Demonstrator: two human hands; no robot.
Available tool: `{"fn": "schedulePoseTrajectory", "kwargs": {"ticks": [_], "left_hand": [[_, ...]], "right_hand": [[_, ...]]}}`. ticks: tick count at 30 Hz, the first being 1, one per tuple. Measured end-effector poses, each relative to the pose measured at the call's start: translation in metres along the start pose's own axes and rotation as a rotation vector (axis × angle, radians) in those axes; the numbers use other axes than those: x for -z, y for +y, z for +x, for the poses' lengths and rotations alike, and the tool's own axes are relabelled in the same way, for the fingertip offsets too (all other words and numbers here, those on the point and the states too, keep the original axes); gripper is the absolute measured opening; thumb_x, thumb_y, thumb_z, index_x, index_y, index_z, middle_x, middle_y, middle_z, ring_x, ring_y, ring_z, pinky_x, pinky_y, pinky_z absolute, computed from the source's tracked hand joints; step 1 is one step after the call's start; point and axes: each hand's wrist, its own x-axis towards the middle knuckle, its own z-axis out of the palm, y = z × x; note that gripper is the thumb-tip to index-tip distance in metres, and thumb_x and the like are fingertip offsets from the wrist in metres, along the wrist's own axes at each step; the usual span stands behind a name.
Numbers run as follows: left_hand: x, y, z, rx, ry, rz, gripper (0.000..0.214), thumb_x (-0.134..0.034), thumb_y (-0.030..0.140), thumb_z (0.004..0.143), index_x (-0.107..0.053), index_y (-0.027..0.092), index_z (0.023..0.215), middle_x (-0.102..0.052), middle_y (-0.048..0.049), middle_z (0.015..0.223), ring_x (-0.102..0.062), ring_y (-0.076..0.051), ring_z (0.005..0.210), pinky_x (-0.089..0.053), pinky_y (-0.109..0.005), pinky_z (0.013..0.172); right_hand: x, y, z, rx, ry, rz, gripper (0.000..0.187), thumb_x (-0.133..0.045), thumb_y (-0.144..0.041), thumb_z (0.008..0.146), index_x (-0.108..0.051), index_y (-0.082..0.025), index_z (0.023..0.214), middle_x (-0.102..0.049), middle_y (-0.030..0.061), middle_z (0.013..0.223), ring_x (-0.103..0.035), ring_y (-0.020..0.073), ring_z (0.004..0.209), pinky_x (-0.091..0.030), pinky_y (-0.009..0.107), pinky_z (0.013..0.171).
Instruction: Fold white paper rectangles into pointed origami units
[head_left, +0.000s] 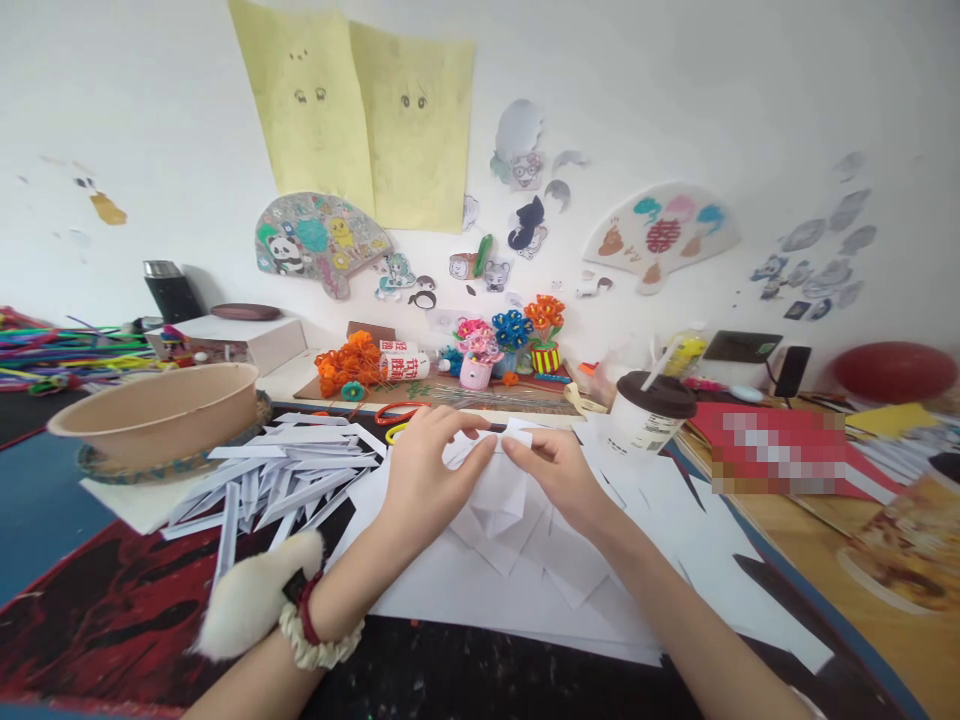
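Observation:
Both hands meet over the middle of the table, pinching a small piece of white paper [499,492] between thumbs and fingers. My left hand [439,455] grips its upper left edge, thumb tip in front. On the upper right, my right hand [559,468] has its thumb against the same piece, close to the left thumb. The paper seems folded at the top; the fingers hide part of it. Loose white sheets [525,615] lie spread beneath the hands. To the left is a heap of folded white paper strips [289,470].
Left of the strips stands a beige bowl [157,410]. A lidded paper cup [649,415] with a straw stands to the right, near a red paper item [787,445]. Pipe-cleaner flowers [480,345] line the back, with yellow-handled scissors [395,432] behind my left hand.

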Motion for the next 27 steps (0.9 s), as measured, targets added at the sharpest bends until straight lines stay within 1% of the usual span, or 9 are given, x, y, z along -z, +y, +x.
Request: {"fn": "schedulePoseTrajectory", "kwargs": {"ticks": [3,5,8,10,12,16,20,23,27], "left_hand": [[0.001,0.001,0.004,0.198,-0.121,-0.107,0.015,-0.062,0.028,0.081,-0.067,0.019,0.069,-0.068,0.0001,0.069,-0.054,-0.015,0.064,-0.041,-0.028,0.064],[0.002,0.000,0.005,0.254,-0.165,-0.142,0.020,-0.061,0.028,0.079,-0.065,0.019,0.062,-0.067,0.0003,0.065,-0.054,-0.014,0.062,-0.039,-0.026,0.061],[0.003,0.000,0.006,0.283,-0.149,-0.168,0.022,-0.060,0.030,0.079,-0.064,0.018,0.061,-0.067,-0.0002,0.064,-0.055,-0.014,0.062,-0.038,-0.026,0.059],[0.003,-0.001,0.006,0.297,-0.135,-0.175,0.022,-0.059,0.031,0.078,-0.065,0.018,0.061,-0.067,-0.0008,0.065,-0.054,-0.014,0.062,-0.038,-0.026,0.058],[0.003,-0.001,0.006,0.301,-0.134,-0.181,0.022,-0.059,0.032,0.078,-0.065,0.018,0.062,-0.067,-0.0014,0.066,-0.054,-0.015,0.063,-0.038,-0.026,0.058],[0.003,-0.001,0.005,0.281,-0.131,-0.192,0.021,-0.059,0.032,0.078,-0.066,0.018,0.064,-0.067,-0.0019,0.065,-0.054,-0.015,0.063,-0.039,-0.026,0.058],[0.002,0.000,0.005,0.266,-0.146,-0.200,0.021,-0.059,0.030,0.078,-0.065,0.018,0.063,-0.066,-0.0010,0.065,-0.054,-0.014,0.062,-0.038,-0.026,0.059],[0.001,-0.001,0.006,0.239,-0.189,-0.198,0.022,-0.056,0.031,0.081,-0.066,0.018,0.067,-0.067,-0.0008,0.067,-0.054,-0.014,0.064,-0.038,-0.026,0.061],[0.000,-0.004,0.006,0.225,-0.229,-0.258,0.021,-0.055,0.032,0.083,-0.069,0.018,0.074,-0.070,-0.0023,0.074,-0.056,-0.016,0.068,-0.040,-0.027,0.061]], "right_hand": [[0.000,0.000,0.000,-0.012,-0.012,-0.036,0.041,-0.061,-0.054,0.081,-0.065,-0.015,0.066,-0.056,0.0028,0.063,-0.048,0.0153,0.061,-0.036,0.025,0.051],[0.000,0.003,0.000,-0.034,-0.014,-0.033,0.042,-0.062,-0.056,0.080,-0.066,-0.015,0.068,-0.057,0.0028,0.063,-0.049,0.0156,0.060,-0.038,0.026,0.050],[-0.001,0.008,0.002,-0.057,-0.016,0.023,0.043,-0.062,-0.056,0.080,-0.063,-0.015,0.064,-0.055,0.0011,0.060,-0.048,0.0140,0.057,-0.038,0.026,0.050],[-0.001,0.009,0.002,-0.061,-0.014,0.059,0.043,-0.063,-0.054,0.080,-0.059,-0.016,0.059,-0.052,-0.0002,0.058,-0.047,0.0127,0.056,-0.038,0.025,0.051],[0.000,0.009,0.002,-0.065,-0.021,0.083,0.041,-0.064,-0.052,0.080,-0.059,-0.016,0.061,-0.053,-0.0002,0.059,-0.048,0.0127,0.057,-0.039,0.025,0.052],[0.000,0.005,0.000,-0.094,-0.043,0.136,0.032,-0.068,-0.047,0.078,-0.068,-0.015,0.074,-0.061,0.0021,0.067,-0.053,0.0147,0.062,-0.043,0.027,0.057],[0.000,-0.001,-0.001,-0.108,-0.059,0.146,0.030,-0.071,-0.045,0.075,-0.070,-0.015,0.080,-0.064,0.0036,0.071,-0.055,0.0158,0.064,-0.043,0.028,0.059],[0.001,-0.002,-0.001,-0.088,-0.062,0.112,0.031,-0.071,-0.047,0.074,-0.070,-0.015,0.076,-0.063,0.0032,0.069,-0.054,0.0158,0.062,-0.043,0.028,0.056],[0.001,0.001,-0.001,-0.072,-0.060,0.016,0.035,-0.071,-0.049,0.073,-0.066,-0.016,0.064,-0.057,0.0008,0.058,-0.049,0.0138,0.055,-0.038,0.026,0.049]]}}
